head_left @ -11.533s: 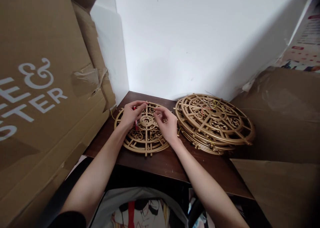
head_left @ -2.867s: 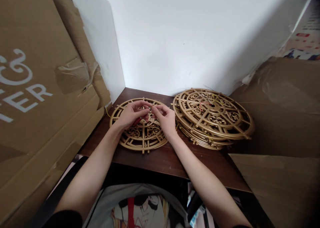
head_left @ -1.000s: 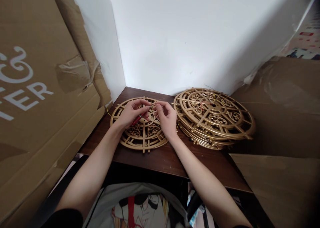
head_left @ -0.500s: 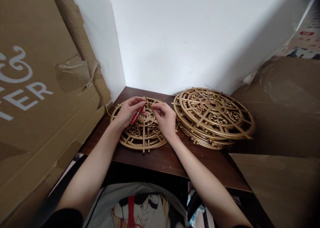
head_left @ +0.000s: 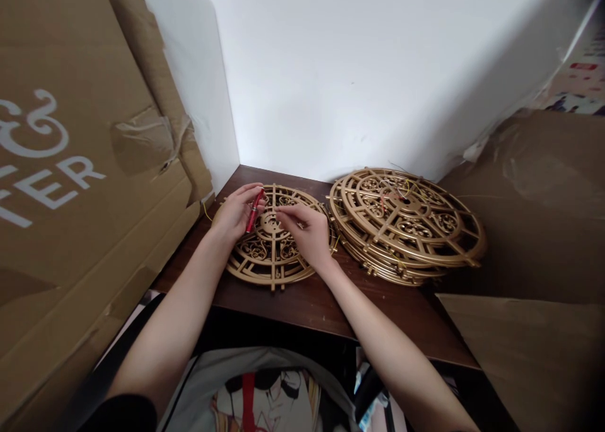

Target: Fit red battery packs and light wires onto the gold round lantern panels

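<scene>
A slim red tool, pen-like with a silvery band (head_left: 253, 216), rests in the fingers of my left hand (head_left: 230, 216), which is closed around it over the left side of a round gold openwork panel (head_left: 273, 269). My right hand (head_left: 311, 231) hovers above the panel's centre and right side, thumb and forefinger pinched together. Whatever is between those fingertips is too small to make out. The panel lies flat, with scrollwork between its spokes, partly covered by both hands.
To the right, a leaning stack of similar gold panels (head_left: 360, 250) carries loose thin wires (head_left: 410, 185) on top. They stand on a dark brown table (head_left: 302, 307). A white wall (head_left: 331, 91) rises behind, with cardboard boxes (head_left: 155, 230) at left and right (head_left: 524, 211).
My hands have drawn apart. The left moved slightly left with the red tool, now held more upright, and the right fingertips dropped nearer the panel's centre.
</scene>
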Tool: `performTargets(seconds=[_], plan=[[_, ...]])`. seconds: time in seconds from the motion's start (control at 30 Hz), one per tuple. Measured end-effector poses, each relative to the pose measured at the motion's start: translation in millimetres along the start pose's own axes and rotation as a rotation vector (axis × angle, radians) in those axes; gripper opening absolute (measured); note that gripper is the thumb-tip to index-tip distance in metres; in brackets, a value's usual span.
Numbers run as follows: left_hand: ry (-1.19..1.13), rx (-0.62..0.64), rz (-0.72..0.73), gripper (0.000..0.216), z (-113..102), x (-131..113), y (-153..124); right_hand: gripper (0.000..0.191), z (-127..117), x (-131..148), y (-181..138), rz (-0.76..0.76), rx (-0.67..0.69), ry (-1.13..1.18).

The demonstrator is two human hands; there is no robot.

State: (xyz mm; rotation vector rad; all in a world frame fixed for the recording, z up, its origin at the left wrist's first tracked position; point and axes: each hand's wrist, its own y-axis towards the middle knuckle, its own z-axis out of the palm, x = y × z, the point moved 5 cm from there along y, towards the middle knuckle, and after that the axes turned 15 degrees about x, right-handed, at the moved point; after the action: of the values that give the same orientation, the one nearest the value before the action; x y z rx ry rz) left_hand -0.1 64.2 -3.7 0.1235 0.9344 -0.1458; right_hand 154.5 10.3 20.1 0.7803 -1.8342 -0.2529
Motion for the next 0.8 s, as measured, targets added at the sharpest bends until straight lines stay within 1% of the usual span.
performTargets(seconds=[0.2, 0.33, 0.43, 0.67, 0.8], plan=[[-0.224, -0.038, -0.071, 0.010, 4.9, 0.0, -3.6, 0.018, 24.7, 3.5, -6.6, -0.166, 0.148, -0.160], [-0.350, -0.067, -0.113, 0.011, 7.2, 0.3, -6.4, 0.022, 37.7, 0.5, -10.6, -0.136, 0.244, -0.291], [-0.418, -0.060, -0.141, 0.010, 7.4, 1.4, -6.6, 0.023, 42.3, -0.3, -12.0, -0.100, 0.294, -0.353], [-0.432, -0.045, -0.125, 0.010, 8.1, 2.6, -6.4, 0.019, 41.9, 3.1, -13.2, -0.102, 0.274, -0.347], [-0.442, -0.055, -0.130, 0.013, 9.2, 2.2, -7.7, 0.018, 43.4, 3.5, -13.5, -0.089, 0.270, -0.433]])
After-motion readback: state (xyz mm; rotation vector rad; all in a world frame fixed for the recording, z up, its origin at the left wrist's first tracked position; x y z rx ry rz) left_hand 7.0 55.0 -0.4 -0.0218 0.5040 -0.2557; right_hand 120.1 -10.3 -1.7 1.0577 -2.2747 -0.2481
